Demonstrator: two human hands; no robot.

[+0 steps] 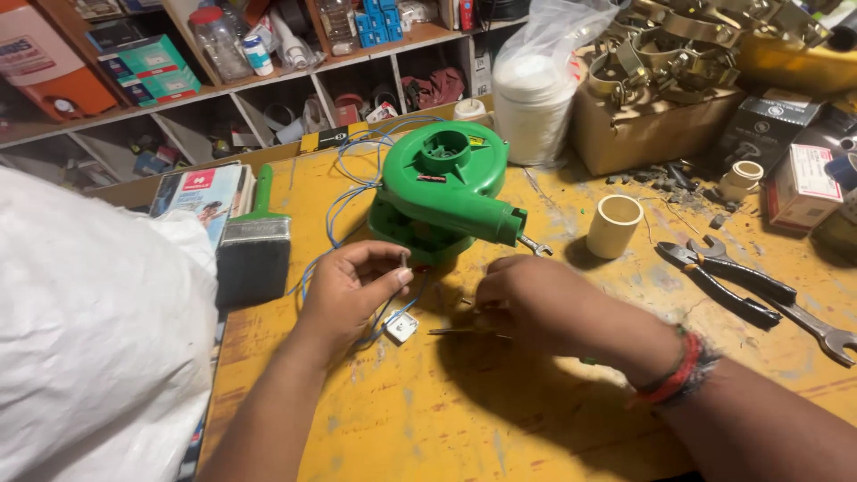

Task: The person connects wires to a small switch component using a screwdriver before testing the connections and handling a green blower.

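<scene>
A green blower (442, 192) stands on the yellow table (464, 419), its outlet pointing right. My left hand (353, 290) pinches a small dark part and the blue wire (344, 201) just in front of the blower's base. A small white switch (401, 325) lies under that hand, on the wire's end. My right hand (536, 303) is closed around a thin metal tool (451, 331), seemingly a screwdriver, whose tip points left toward the switch. A red thread band circles my right wrist.
A wide paintbrush (254, 250) and a magazine (201, 196) lie at left. A cream pipe coupling (613, 225), black pliers (723, 286) and a spanner (808, 321) lie at right. A bagged white roll (534, 98), cardboard box of clamps (656, 98) and shelves (268, 80) stand behind. White cloth (89, 330) fills the left.
</scene>
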